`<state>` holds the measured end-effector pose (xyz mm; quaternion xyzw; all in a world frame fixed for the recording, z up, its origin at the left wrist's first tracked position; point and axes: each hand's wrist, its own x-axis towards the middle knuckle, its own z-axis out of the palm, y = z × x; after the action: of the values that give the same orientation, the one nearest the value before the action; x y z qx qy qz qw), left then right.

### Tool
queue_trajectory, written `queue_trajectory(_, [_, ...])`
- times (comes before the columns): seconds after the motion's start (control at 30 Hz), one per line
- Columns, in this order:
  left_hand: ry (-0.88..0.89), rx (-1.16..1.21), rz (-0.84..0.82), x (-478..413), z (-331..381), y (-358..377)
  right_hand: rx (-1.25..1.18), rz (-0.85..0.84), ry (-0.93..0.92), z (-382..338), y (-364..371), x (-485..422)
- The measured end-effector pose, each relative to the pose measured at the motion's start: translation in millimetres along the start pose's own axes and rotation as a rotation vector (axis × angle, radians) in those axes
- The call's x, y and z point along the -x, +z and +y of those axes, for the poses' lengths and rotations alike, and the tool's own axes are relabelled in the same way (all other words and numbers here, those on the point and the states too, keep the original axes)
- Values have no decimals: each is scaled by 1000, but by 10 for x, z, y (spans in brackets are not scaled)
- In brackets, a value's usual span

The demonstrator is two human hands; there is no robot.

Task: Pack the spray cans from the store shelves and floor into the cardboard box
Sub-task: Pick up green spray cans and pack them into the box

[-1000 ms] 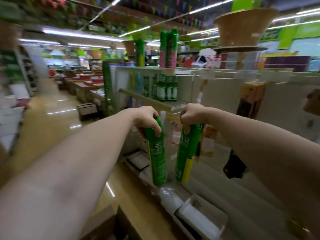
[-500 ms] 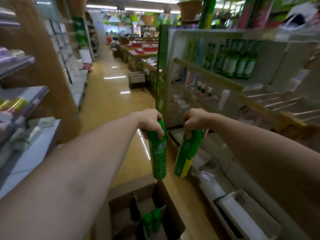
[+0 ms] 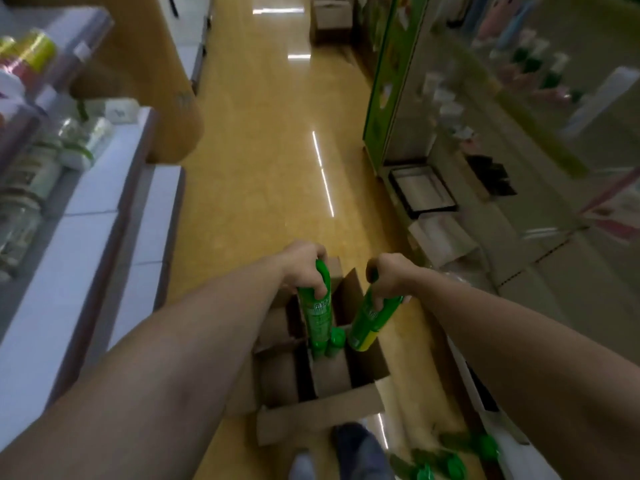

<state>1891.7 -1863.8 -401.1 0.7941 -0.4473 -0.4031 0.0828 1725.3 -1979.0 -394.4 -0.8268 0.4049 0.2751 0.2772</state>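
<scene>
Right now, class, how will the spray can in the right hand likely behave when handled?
The spray can looks rigid, holding its straight shape under the right hand. Tall and narrow, it may tip if stood alone; round, it likely rolls if laid flat.

A broad, rounded tan pillar (image 3: pixel 166 109) stands at upper left. Left of it lie blurred clear plastic jars with pale labels (image 3: pixel 31 174). Across the aisle to its right rises a green upright end panel (image 3: pixel 384 81), with a black-rimmed shallow white tray (image 3: pixel 420 190) at the panel's foot. Beyond the pillar sits a small brown carton (image 3: pixel 329 19).
</scene>
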Motion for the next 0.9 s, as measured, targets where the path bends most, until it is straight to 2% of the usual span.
queue_trajectory(0.2, [-69, 4, -65, -518, -413, 715, 137, -51, -92, 245, 636, -688])
queue_trajectory(0.67, [-217, 138, -63, -1433, -1157, 2409, 57, -56, -124, 1230, 1894, -2060])
queue_trajectory(0.9, [-234, 41, -41, -1839, -1458, 3178, -25, -22, -111, 1458, 2407, -2711])
